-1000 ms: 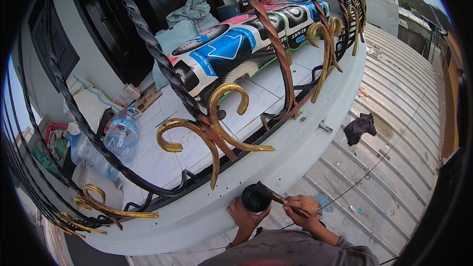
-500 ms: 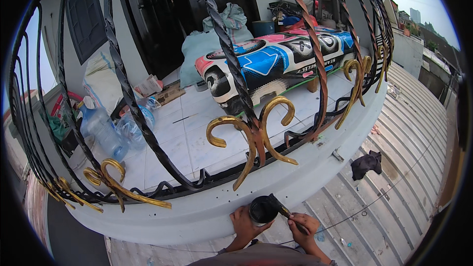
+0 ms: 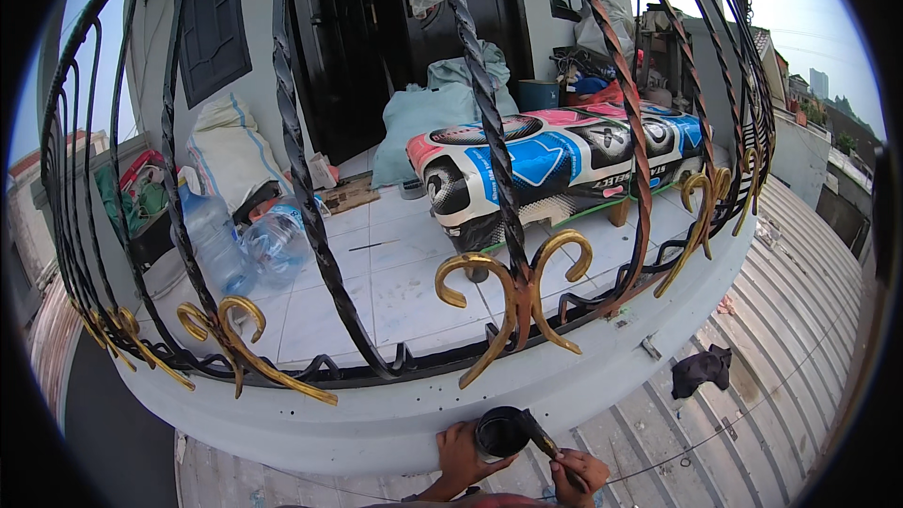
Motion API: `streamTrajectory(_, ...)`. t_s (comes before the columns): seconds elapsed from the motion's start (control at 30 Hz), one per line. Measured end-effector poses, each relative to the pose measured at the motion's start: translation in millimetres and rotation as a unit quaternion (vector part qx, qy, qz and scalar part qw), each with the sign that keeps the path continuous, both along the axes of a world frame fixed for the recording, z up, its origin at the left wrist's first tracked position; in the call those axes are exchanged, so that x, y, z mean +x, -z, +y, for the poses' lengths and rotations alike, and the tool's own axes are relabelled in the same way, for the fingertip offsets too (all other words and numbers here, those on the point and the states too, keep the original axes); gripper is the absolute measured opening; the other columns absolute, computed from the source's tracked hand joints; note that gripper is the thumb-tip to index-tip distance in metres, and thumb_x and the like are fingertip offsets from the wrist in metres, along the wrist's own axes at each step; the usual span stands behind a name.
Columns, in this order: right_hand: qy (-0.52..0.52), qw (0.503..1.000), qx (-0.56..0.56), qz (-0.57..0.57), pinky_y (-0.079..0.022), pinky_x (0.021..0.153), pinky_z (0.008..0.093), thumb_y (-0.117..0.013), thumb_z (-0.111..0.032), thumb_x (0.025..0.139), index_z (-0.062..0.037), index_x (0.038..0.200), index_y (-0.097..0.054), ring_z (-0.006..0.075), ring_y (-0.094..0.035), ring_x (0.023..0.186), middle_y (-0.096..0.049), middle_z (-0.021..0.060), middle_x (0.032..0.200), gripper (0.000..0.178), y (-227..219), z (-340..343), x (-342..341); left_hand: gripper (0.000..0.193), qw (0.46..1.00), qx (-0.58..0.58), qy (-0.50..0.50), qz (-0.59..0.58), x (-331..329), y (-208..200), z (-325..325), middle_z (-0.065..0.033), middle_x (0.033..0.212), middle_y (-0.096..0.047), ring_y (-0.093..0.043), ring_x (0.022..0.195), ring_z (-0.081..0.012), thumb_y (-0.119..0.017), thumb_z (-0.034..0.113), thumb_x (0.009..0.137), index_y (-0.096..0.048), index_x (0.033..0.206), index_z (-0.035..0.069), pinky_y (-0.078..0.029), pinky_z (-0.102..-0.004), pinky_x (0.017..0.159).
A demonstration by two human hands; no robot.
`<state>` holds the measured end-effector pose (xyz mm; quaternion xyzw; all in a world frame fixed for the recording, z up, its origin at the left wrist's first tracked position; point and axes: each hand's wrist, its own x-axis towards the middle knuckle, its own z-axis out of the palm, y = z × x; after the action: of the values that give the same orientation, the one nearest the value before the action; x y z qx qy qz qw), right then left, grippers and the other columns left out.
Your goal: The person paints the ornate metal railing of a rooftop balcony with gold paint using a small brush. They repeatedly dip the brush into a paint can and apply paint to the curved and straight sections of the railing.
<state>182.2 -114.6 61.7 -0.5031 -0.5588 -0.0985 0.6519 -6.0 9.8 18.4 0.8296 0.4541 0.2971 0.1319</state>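
My left hand (image 3: 462,456) is wrapped around a small can of black paint (image 3: 500,434), held close to the outer edge of the white balcony ledge (image 3: 376,433). In my right hand (image 3: 578,473) is a paintbrush (image 3: 538,435), gripped by its handle. Its dark bristles are at the can's right rim. Above both hands stands a curved iron railing with twisted bars (image 3: 318,216). Most bars are black, while one on the right (image 3: 640,169) looks rusty brown. Gold scrolls (image 3: 519,306) decorate the bars' lower ends.
Behind the railing, a bench with a colourful printed cover (image 3: 555,160) stands on white tiles (image 3: 414,306). Large clear water bottles (image 3: 216,240) and a white sack (image 3: 235,150) are at the left. Below right lies a corrugated roof (image 3: 752,320) with a dark cloth (image 3: 702,372).
The view has tilted up and shifted, so the railing and balcony sit lower and further right in the picture. The brush stays at the can's rim, and both hands keep their hold.
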Motion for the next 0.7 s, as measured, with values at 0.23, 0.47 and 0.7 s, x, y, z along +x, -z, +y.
streamTrajectory(0.23, 0.005, 0.997, -0.072, -0.020, -0.057, 0.072, 0.0383, -0.080, -0.005, 0.085, -0.0122, 0.105, -0.073, 0.0316, -0.073, 0.084, -0.077, 0.0141, 0.100, 0.023, -1.4, -0.5, -0.7, 0.103, 0.999, 0.046, -0.002, -0.006, 1.5, 4.4, -0.3, -0.0153, 0.123, -0.064, -0.049, 0.126, -0.0332, -0.084, 0.076, 0.061, -0.064, 0.128, 0.000, -0.031, -0.0496, 0.107)
streamTrajectory(0.47, -0.008, 0.994, -0.106, 0.016, -0.058, 0.070, 0.0366, -0.081, -0.005, 0.084, -0.0072, 0.098, -0.073, 0.0281, -0.073, 0.081, -0.076, 0.0144, 0.098, 0.015, -7.9, -3.7, -4.8, 0.102, 0.999, 0.036, -0.009, 0.004, 2.5, 4.0, 0.3, -0.0150, 0.119, -0.065, -0.049, 0.124, -0.0341, -0.085, 0.076, 0.060, -0.065, 0.125, 0.000, -0.030, -0.0491, 0.107)
streamTrajectory(0.7, -0.113, 0.913, -0.014, 0.392, -0.059, 0.061, 0.0351, -0.078, -0.005, 0.089, -0.0001, 0.100, -0.068, 0.0258, -0.072, 0.072, -0.072, 0.0181, 0.094, 0.015, -10.3, -5.9, -1.8, 0.099, 0.999, 0.048, -0.007, 0.025, 1.3, 3.6, 0.3, -0.0165, 0.114, -0.065, -0.048, 0.122, -0.0340, -0.085, 0.075, 0.060, -0.065, 0.119, -0.002, -0.030, -0.0495, 0.106)
